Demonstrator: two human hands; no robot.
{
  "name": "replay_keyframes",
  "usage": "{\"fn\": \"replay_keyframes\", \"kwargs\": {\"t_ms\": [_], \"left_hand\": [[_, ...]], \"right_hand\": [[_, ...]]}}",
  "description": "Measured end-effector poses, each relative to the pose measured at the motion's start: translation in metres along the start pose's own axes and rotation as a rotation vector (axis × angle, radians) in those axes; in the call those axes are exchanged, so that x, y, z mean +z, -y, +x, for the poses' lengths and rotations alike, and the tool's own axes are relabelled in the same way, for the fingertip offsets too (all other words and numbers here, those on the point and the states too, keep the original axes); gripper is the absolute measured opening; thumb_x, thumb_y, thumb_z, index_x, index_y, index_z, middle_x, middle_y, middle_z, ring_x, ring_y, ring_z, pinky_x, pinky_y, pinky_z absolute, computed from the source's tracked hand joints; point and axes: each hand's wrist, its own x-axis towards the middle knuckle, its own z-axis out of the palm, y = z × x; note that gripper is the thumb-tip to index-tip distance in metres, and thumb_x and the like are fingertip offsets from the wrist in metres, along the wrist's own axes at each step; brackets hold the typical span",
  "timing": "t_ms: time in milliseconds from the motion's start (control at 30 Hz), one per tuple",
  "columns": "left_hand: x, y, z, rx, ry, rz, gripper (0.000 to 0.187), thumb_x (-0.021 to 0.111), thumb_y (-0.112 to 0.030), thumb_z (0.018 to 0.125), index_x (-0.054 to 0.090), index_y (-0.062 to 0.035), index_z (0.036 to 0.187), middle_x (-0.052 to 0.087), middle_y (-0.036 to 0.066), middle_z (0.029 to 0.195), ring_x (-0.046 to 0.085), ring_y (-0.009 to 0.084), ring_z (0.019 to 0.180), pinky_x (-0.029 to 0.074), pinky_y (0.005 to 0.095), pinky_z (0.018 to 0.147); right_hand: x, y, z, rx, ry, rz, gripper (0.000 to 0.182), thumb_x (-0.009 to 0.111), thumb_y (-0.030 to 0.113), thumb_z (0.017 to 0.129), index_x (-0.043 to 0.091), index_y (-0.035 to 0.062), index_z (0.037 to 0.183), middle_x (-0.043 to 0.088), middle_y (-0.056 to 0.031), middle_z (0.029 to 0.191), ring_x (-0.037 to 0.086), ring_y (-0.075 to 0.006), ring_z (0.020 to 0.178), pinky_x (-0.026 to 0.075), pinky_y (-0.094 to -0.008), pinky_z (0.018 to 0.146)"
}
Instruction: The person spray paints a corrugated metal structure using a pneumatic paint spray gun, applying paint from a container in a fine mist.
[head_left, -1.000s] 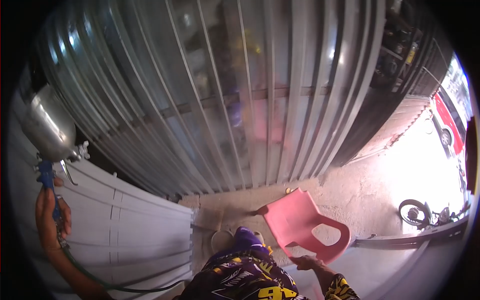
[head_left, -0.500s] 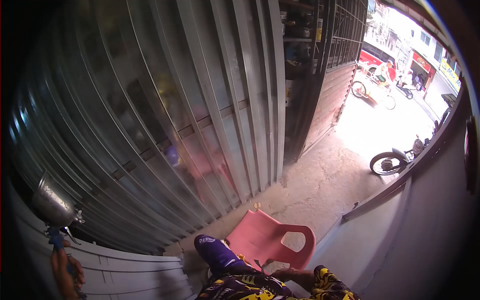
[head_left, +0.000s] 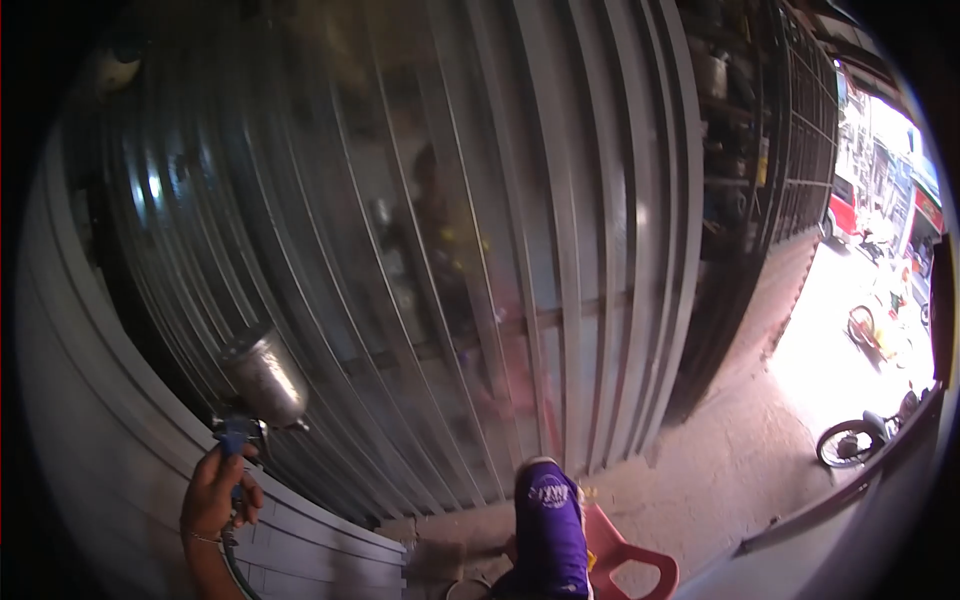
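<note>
One hand (head_left: 212, 495), the left, is in sight, its grip wrapped around the blue handle of a spray gun (head_left: 255, 385) raised before the glossy metal shutter (head_left: 480, 250). A purple shoe (head_left: 550, 520) rests on a pink chair (head_left: 625, 560) below.

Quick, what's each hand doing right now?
Left hand: closed around the blue handle of the spray gun with a metal cup.
Right hand: not in view.
</note>
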Motion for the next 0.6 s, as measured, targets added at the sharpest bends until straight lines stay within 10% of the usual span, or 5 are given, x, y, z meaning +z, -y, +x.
{"fn": "replay_keyframes", "kwargs": {"t_ms": [300,600], "left_hand": [[0.024,-0.004,0.025,-0.065,0.078,-0.113,0.038,0.05,-0.035,0.105,0.053,-0.0033,0.124,0.066,0.012,0.07,0.06,0.0126,0.05,0.041,0.0236,0.041],[0.106,-0.01,0.096,-0.059,0.219,-0.132,0.038,0.047,-0.033,0.107,0.051,-0.0015,0.127,0.067,0.015,0.074,0.062,0.0138,0.052,0.042,0.0221,0.043]], "right_hand": [[-0.143,0.087,0.072,-0.127,-0.291,0.023,0.059,0.064,0.045,0.091,0.052,0.0112,0.137,0.067,-0.0209,0.122,0.065,-0.0329,0.114,0.05,-0.0436,0.098],[-0.229,0.039,0.108,-0.039,-0.384,0.033,0.057,0.065,0.048,0.091,0.058,0.0092,0.132,0.068,-0.0222,0.119,0.066,-0.0334,0.112,0.051,-0.0443,0.097]]}}
